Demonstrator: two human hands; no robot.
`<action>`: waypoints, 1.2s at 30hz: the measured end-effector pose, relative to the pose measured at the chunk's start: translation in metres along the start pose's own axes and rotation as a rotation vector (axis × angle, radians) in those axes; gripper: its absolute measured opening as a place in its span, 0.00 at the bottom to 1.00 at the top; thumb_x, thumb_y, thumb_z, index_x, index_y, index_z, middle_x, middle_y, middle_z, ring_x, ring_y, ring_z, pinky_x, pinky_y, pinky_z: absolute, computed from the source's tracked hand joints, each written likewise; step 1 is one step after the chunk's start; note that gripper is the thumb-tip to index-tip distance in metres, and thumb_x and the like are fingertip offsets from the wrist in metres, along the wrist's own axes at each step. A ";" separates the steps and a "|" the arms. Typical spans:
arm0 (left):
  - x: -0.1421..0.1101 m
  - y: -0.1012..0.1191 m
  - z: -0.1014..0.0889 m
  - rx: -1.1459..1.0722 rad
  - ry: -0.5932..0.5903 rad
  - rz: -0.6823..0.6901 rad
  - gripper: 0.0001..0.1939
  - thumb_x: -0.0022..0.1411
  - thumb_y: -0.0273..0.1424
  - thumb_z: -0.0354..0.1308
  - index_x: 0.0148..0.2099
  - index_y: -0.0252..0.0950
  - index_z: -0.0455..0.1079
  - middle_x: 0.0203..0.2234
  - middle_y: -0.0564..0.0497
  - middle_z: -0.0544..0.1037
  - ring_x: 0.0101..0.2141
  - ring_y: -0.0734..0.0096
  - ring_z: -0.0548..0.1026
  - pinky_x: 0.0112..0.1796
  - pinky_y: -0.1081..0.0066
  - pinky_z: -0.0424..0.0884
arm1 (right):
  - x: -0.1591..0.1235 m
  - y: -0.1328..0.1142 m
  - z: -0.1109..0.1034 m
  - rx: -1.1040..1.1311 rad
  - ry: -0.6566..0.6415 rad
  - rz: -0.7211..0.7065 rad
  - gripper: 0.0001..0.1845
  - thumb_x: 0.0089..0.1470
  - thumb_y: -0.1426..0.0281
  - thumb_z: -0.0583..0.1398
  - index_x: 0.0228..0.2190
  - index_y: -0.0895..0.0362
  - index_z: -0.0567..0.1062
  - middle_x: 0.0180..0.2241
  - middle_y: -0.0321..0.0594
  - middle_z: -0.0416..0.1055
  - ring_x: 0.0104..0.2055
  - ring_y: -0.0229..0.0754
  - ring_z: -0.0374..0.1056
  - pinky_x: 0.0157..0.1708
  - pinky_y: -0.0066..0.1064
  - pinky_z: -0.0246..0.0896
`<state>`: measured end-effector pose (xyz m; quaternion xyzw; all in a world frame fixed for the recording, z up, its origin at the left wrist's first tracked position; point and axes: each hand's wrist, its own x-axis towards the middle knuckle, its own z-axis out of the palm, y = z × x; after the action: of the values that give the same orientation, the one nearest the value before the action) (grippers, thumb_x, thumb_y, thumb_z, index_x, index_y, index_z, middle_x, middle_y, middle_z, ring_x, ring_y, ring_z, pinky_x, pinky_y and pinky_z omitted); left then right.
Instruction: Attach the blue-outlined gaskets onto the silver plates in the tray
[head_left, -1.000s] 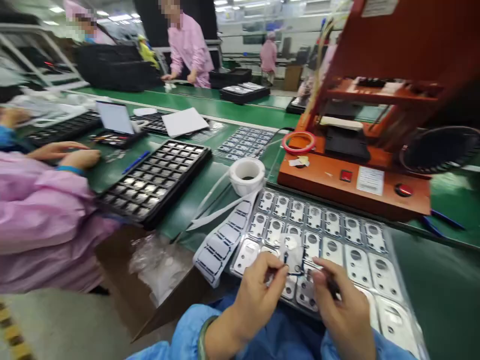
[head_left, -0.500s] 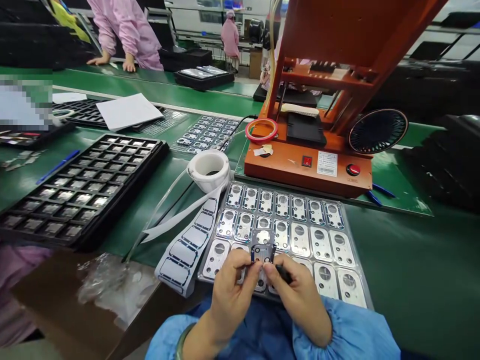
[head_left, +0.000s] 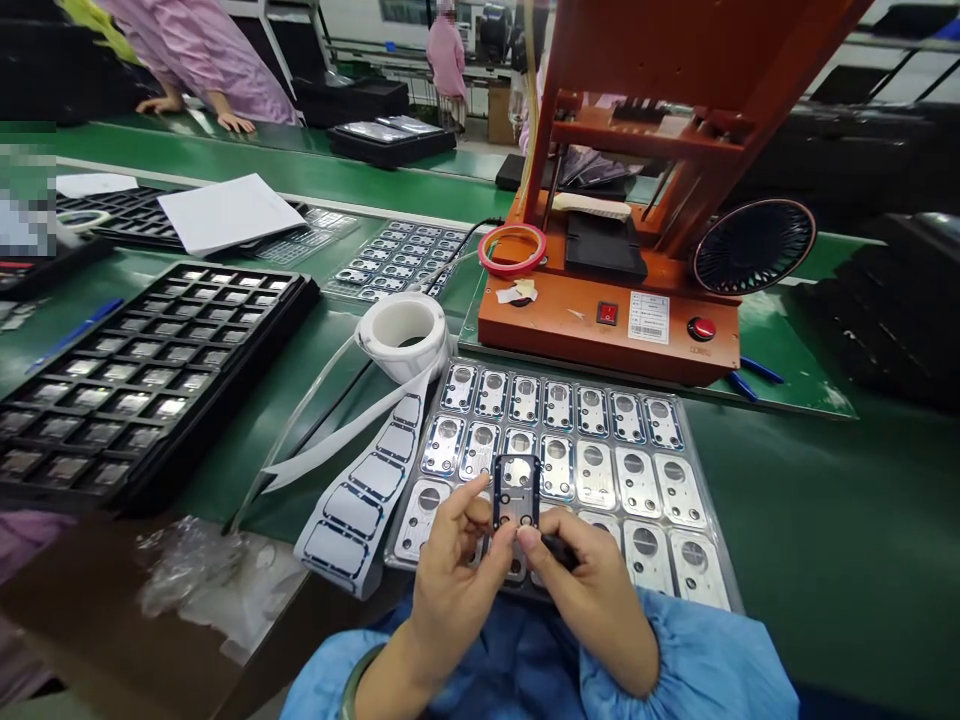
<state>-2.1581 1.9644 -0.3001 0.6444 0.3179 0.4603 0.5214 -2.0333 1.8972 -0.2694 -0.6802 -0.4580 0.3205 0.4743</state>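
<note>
A small rectangular metal plate (head_left: 516, 492) with round holes and a dark rim stands tilted between my hands, above a clear tray (head_left: 733, 590) of similar plates. My left hand (head_left: 459, 570) is closed on its lower left side, thumb at the bottom edge. The thumb of my right hand (head_left: 592, 590) presses the lower right corner. A black object (head_left: 559, 552), its kind hidden by the fingers, is also tucked in my right hand. Left of the tray, a strip of dark-edged adhesive frames (head_left: 360, 505) runs from a white roll (head_left: 403, 335).
Behind the tray stands an orange press (head_left: 600, 340) bearing a red tape roll (head_left: 512, 248) and a round black fan (head_left: 754, 247). A black compartment tray (head_left: 161, 370) lies left. Blue pens (head_left: 752, 378) lie right of the press. Across the bench a person in pink (head_left: 217, 60) leans on it.
The plate has tipped more upright, so more of its face shows. My left fingers have loosened and spread slightly. The whole view has shifted a little.
</note>
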 end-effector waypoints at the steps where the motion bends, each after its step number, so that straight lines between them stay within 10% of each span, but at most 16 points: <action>1: 0.000 0.000 -0.001 -0.026 -0.013 -0.028 0.22 0.62 0.25 0.57 0.58 0.45 0.62 0.28 0.57 0.72 0.25 0.81 0.73 0.27 0.84 0.73 | 0.000 -0.001 0.000 0.011 0.006 0.000 0.19 0.58 0.59 0.56 0.21 0.58 0.69 0.18 0.32 0.62 0.20 0.32 0.56 0.20 0.24 0.51; 36: 0.015 0.011 -0.012 -0.165 -0.298 -0.248 0.19 0.63 0.28 0.57 0.54 0.53 0.66 0.27 0.58 0.68 0.25 0.83 0.71 0.28 0.84 0.72 | 0.001 0.007 -0.004 0.272 0.173 0.229 0.19 0.56 0.54 0.59 0.29 0.58 0.73 0.18 0.29 0.56 0.20 0.30 0.52 0.19 0.23 0.49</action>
<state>-2.1642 1.9799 -0.2853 0.6164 0.2754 0.3165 0.6664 -2.0269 1.8961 -0.2746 -0.6823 -0.2877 0.3716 0.5600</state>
